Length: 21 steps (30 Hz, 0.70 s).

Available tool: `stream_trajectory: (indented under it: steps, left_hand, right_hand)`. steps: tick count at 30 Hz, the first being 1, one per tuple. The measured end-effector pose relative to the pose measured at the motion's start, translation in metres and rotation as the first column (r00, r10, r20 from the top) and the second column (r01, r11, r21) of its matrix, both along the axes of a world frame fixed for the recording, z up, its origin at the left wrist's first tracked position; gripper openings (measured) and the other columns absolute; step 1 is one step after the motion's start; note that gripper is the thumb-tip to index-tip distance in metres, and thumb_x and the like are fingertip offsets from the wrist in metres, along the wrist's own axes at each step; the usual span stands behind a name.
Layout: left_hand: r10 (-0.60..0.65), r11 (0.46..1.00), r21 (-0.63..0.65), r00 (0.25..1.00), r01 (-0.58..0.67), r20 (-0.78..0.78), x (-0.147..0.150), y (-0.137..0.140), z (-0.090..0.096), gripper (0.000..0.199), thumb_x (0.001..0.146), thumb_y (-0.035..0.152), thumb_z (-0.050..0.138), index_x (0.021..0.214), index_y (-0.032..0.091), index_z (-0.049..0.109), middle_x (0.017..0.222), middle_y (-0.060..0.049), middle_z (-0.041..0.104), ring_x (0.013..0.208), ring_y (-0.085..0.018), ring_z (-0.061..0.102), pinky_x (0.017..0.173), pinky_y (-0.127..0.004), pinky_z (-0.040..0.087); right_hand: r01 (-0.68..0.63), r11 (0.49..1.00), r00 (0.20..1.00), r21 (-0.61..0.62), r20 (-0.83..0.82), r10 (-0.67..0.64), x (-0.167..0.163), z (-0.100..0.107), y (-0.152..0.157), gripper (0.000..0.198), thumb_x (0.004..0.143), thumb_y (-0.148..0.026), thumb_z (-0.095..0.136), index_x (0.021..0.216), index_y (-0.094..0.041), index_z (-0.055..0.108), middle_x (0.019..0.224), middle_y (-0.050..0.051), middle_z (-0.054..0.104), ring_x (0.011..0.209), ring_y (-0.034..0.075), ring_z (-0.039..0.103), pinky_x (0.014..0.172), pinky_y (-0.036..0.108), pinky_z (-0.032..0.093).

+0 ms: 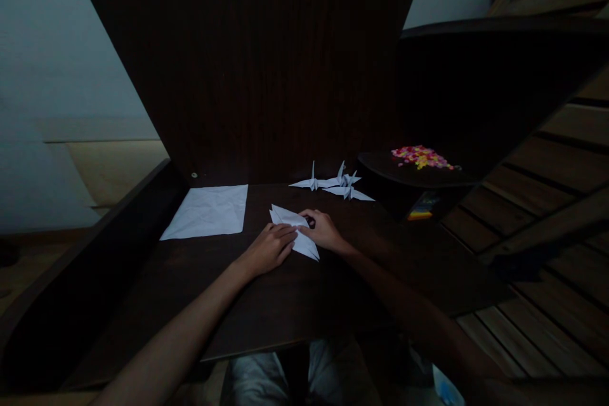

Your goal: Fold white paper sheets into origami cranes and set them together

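A white folded paper (305,245), shaped like a long diamond with pointed ends, lies on the dark desk below both hands. Across its left edge rests my left hand (272,247), open, its fingers lying flat and holding the paper down. My right hand (323,230) grips the right edge between thumb and curled fingers. Part of the paper's middle is hidden under the fingers. Behind it stand several white paper cranes (348,191) with pointed necks and spread wings. A flat white paper sheet (209,212) with crease lines lies to the left of my hands.
A pile of small pink, red and yellow pieces (421,157) sits on a dark raised shelf (380,165) at the right. A dark panel (257,63) rises behind the desk, and a low side wall (95,254) borders its left. Wooden slats (561,165) show at far right.
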<state>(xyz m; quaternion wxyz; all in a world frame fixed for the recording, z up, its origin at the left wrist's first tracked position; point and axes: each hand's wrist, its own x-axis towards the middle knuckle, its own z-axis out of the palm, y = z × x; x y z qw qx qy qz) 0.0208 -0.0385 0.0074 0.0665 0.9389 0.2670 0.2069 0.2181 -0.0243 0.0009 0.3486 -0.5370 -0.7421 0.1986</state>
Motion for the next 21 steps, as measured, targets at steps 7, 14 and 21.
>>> stream_trajectory:
  steps: [7,14,21]
  left_hand:
    - [-0.069,0.997,0.031,0.996,0.071,-0.048,0.003,-0.002,-0.002,0.031,0.091,0.019,0.043,0.118,0.016,0.057,0.128,-0.012,0.057,0.122,-0.023,0.049,0.106,-0.043,0.034]
    - [-0.134,0.985,0.090,0.982,0.146,-0.130,0.011,-0.010,-0.001,0.034,0.088,0.014,0.044,0.121,0.013,0.052,0.129,-0.015,0.055,0.124,-0.024,0.047,0.105,-0.041,0.039]
    - [-0.121,0.974,0.165,0.975,0.153,-0.185,0.013,-0.012,0.000,0.033,0.089,0.016,0.044,0.121,0.013,0.051,0.127,-0.014,0.057,0.120,-0.022,0.052,0.104,-0.038,0.041]
  right_hand:
    - [0.049,0.997,0.998,0.058,-0.054,-0.046,-0.002,0.006,-0.002,0.022,0.077,-0.024,0.060,0.096,-0.017,0.069,0.086,0.006,0.066,0.074,0.015,0.059,0.071,0.027,0.047]
    - [-0.046,0.995,0.993,0.087,-0.102,0.055,-0.003,0.007,-0.001,0.021,0.077,-0.020,0.058,0.094,-0.016,0.069,0.088,0.005,0.070,0.081,0.018,0.063,0.077,0.029,0.047]
    - [-0.103,0.991,0.968,0.089,-0.220,0.121,-0.003,0.004,0.002,0.020,0.078,-0.021,0.054,0.091,-0.015,0.069,0.087,0.004,0.071,0.079,0.019,0.064,0.074,0.030,0.048]
